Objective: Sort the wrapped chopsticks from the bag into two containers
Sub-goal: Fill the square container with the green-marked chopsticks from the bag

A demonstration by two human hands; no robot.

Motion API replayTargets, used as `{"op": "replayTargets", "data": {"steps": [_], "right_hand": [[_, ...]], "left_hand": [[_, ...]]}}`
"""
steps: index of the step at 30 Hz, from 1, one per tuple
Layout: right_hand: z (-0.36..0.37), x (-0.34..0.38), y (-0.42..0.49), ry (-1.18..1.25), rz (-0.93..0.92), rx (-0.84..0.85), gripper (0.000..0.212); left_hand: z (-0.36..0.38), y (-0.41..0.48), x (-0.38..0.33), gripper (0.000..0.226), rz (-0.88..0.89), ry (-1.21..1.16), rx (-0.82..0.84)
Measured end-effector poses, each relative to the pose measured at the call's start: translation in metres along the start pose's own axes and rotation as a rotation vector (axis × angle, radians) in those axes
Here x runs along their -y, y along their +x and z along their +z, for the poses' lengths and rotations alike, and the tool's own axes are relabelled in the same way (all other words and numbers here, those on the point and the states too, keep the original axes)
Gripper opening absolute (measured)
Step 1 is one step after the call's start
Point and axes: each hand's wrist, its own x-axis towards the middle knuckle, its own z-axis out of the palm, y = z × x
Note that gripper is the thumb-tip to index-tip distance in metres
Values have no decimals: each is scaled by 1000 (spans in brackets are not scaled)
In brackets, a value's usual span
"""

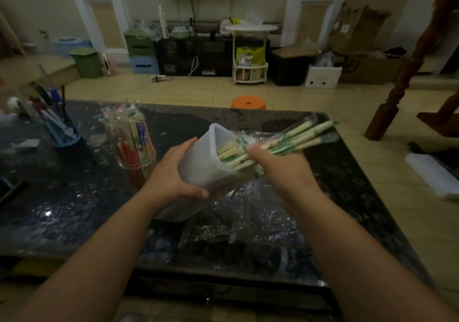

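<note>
My left hand (173,172) grips a translucent white plastic container (211,167), tilted with its open mouth toward the right. My right hand (278,165) holds a bundle of green-printed wrapped chopsticks (298,138); their near ends lie inside the container's mouth and their far ends stick out to the upper right. A round clear container (134,145) at the left stands upright, packed with red- and blue-printed wrapped chopsticks. The crumpled clear plastic bag (248,217) lies flat on the dark table under my hands.
The dark speckled table (74,210) also carries a blue holder with pens (57,123) at the far left. An orange stool (248,103) stands beyond the table's far edge. A wooden post (397,86) rises at the right.
</note>
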Motion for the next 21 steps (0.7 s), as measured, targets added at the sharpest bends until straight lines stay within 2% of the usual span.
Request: {"op": "replayTargets", "data": {"steps": [1,3,4,6,8,11,13,15,16,19,21], "right_hand": [[2,-1,-2,28,28,53,9],[3,-2,-3,118,24,94,21],[4,-2,-2,151,6,85,22],[2,0,0,264,-29,33,7],[0,0,3,398,-29,-30,11],[1,0,4,222,-36,-11,5],[4,-3,3,100,-38,42,20],[4,-5,4,116,-56,34,38],[3,-3,3,155,-81,6,39],[2,6,3,361,-133,-156,13],[0,6,4,292,-162,-239,10]], "left_hand": [[0,0,-1,132,-3,5,1],[1,0,-2,132,-4,11,0],[1,0,-2,132,-6,10,-3],[0,1,-2,133,-8,4,-5],[1,1,-1,133,-7,-5,0],[2,2,-2,131,-3,-7,9],[2,3,-2,130,-1,-8,12],[2,2,-1,129,-5,-16,13],[1,2,-1,129,-8,-20,11],[1,3,1,129,-9,-15,6],[1,3,1,128,-6,-6,7]]}}
